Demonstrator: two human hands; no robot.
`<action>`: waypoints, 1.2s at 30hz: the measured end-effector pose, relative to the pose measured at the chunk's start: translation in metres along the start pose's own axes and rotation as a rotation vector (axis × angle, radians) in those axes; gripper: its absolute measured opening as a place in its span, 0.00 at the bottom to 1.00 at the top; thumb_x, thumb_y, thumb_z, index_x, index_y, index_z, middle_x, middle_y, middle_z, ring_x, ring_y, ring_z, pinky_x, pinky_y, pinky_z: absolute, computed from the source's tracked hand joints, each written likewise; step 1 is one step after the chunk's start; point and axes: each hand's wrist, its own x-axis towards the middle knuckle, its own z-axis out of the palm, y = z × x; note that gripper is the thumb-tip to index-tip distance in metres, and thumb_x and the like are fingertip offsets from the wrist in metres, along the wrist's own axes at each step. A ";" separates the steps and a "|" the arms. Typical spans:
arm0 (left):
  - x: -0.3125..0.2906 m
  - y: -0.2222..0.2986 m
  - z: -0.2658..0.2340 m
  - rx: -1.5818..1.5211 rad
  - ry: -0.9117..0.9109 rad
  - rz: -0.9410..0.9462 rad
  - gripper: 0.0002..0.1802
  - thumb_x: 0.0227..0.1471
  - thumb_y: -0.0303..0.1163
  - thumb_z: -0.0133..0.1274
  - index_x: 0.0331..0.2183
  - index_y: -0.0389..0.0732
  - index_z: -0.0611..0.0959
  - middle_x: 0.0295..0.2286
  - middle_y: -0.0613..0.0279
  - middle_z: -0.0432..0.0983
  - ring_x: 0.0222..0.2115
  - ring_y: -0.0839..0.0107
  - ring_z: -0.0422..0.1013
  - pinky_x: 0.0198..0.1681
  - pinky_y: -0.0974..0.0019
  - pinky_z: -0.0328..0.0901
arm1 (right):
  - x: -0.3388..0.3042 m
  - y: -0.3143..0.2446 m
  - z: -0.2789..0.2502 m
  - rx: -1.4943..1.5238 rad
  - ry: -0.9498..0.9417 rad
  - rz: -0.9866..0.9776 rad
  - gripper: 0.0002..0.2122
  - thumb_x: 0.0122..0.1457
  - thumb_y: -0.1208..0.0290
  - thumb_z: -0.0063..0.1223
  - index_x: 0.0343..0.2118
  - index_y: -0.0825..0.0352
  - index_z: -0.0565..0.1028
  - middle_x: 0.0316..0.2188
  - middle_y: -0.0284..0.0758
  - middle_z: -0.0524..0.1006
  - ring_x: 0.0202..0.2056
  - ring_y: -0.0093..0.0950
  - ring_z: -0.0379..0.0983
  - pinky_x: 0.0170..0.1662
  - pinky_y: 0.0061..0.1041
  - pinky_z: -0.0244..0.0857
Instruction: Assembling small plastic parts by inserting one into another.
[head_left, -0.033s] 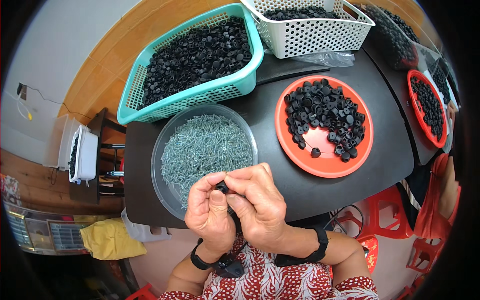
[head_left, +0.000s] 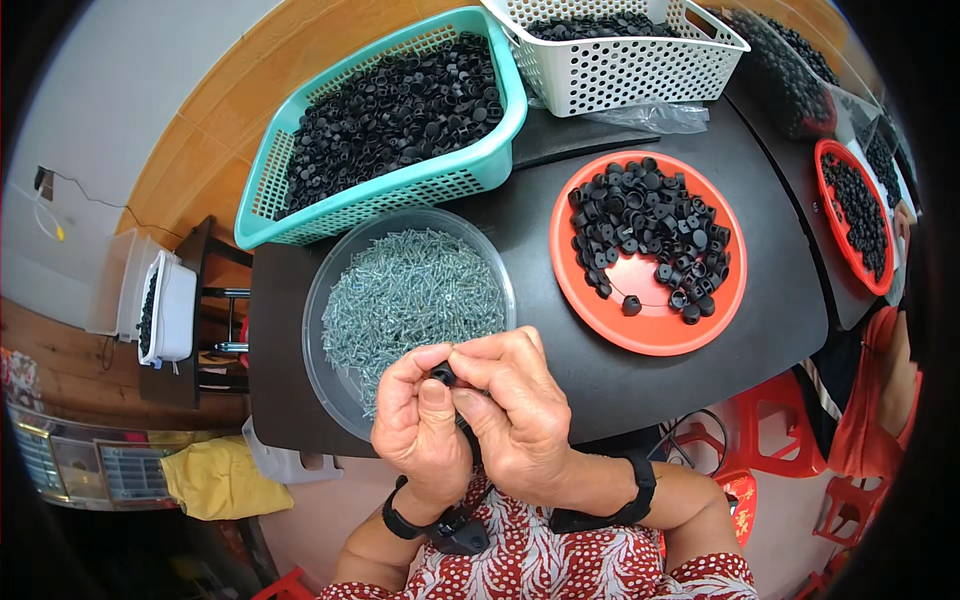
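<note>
A small black plastic cap (head_left: 442, 374) sits between the fingertips of my left hand (head_left: 425, 440), which is closed on it. My right hand (head_left: 520, 415) presses in from the right, thumb and forefinger pinched together beside the cap. Whatever those right fingers hold is hidden behind them. Both hands hover over the near edge of a clear round tub (head_left: 312, 340) heaped with silvery screws (head_left: 420, 290). To the right, a red round plate (head_left: 635, 335) carries many loose black caps (head_left: 650, 215), gathered mostly toward its far and right sides.
Behind the tub stands a turquoise basket (head_left: 390, 205) full of black parts. A white perforated basket (head_left: 640, 80) with more is at the back, a plastic bag (head_left: 660, 118) before it. Another red plate (head_left: 822, 180) lies far right. Red stools (head_left: 775, 425) stand below the dark table (head_left: 510, 215).
</note>
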 end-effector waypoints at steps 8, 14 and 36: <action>0.004 0.001 0.000 0.096 -0.036 0.023 0.12 0.59 0.28 0.45 0.41 0.29 0.74 0.38 0.60 0.72 0.36 0.76 0.68 0.42 0.72 0.64 | -0.002 -0.004 0.003 -0.096 0.027 -0.024 0.12 0.45 0.88 0.53 0.35 0.77 0.73 0.35 0.46 0.72 0.35 0.37 0.66 0.36 0.29 0.63; 0.003 0.004 -0.001 -0.107 -0.037 -0.106 0.11 0.57 0.26 0.49 0.40 0.28 0.74 0.36 0.60 0.73 0.35 0.78 0.68 0.42 0.75 0.63 | -0.001 0.008 -0.005 0.042 0.072 0.030 0.09 0.44 0.87 0.54 0.30 0.74 0.73 0.29 0.40 0.71 0.32 0.36 0.65 0.35 0.30 0.62; 0.007 0.005 -0.005 -0.131 -0.049 -0.116 0.12 0.55 0.27 0.52 0.39 0.28 0.77 0.36 0.57 0.76 0.36 0.76 0.70 0.43 0.74 0.63 | 0.005 0.007 -0.012 0.160 -0.016 0.141 0.08 0.45 0.87 0.54 0.30 0.72 0.74 0.30 0.37 0.73 0.33 0.31 0.67 0.35 0.26 0.62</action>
